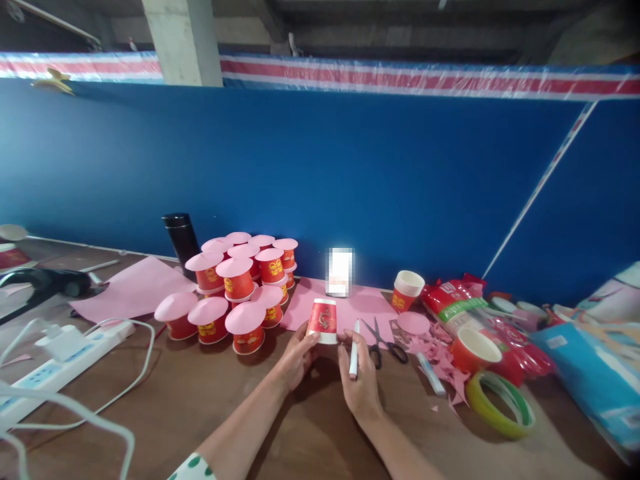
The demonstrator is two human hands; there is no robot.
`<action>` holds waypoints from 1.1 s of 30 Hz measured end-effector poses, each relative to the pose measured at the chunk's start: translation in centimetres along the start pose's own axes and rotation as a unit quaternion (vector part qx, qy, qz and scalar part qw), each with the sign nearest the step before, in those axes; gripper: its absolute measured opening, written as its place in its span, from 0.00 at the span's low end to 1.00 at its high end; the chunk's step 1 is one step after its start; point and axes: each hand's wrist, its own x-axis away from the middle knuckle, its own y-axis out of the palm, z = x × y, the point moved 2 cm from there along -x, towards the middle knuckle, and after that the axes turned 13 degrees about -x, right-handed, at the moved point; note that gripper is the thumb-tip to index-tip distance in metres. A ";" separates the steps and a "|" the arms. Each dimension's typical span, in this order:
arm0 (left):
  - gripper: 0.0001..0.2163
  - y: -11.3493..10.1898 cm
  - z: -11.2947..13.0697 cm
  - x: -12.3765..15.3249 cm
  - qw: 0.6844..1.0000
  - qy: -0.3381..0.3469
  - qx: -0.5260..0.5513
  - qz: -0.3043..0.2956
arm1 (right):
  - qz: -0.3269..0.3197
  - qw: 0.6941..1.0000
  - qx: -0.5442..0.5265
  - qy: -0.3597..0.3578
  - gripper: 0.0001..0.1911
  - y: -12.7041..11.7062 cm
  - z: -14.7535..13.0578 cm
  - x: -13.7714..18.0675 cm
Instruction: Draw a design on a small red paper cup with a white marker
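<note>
My left hand point(299, 359) is closed around the side of a red paper cup point(325, 320) with a gold design and white ends. Between the fingers of my right hand point(362, 385) is a slim white marker point(355, 353), tip pointing away from me. The marker and the cup are apart. Just beyond the cup lies a pink paper sheet point(365, 303), where a phone with a blurred-out screen point(340, 272) stands upright. Black-handled scissors point(383, 343) rest to the right of my right hand.
Stacked red cups topped with pink discs point(245, 317) stand left, before a black flask point(181, 241). A power strip point(65, 370) with white cables lies farther left. At right are white-lined cups point(407, 291), pink scraps point(445, 360), yellow-green tape point(500, 407) and a red package point(460, 300).
</note>
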 end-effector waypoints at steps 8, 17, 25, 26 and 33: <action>0.25 0.7 -0.1 0.1 0.999 0.014 -0.039 0.032 | 0.002 0.999 -0.024 0.025 0.17 -0.2 0.9 0.1; 0.25 0.5 -0.8 0.0 0.999 0.011 -0.040 0.020 | -0.026 0.998 -0.025 0.043 0.16 -0.2 1.0 0.0; 0.23 0.3 -1.0 -0.6 0.999 -0.015 0.035 0.025 | -0.017 0.999 0.004 0.029 0.12 -0.2 0.6 -0.1; 0.23 0.3 -1.1 -0.6 0.999 -0.016 0.036 0.026 | -0.017 0.999 0.005 0.027 0.11 -0.2 0.6 -0.1; 0.20 0.7 -1.0 -0.4 0.999 -0.011 0.047 0.016 | -0.014 0.999 0.025 0.039 0.13 -0.5 1.4 0.0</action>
